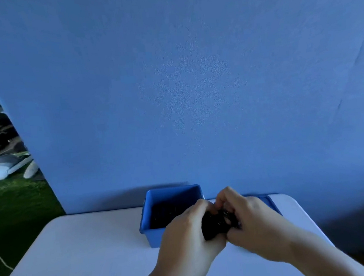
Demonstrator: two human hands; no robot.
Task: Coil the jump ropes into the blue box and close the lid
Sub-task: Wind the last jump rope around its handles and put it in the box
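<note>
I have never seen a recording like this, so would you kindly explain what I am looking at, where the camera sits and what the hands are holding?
There is no machine here: a person wears one wide-angle camera on the head, looking forward and down at their own hands. A white table stands before a blue backdrop. On it sits an open blue box, and a flat blue piece, probably its lid, lies to its right. The left hand and right hand both grip a black bundle, apparently a coiled jump rope, at the box's near right corner.
</note>
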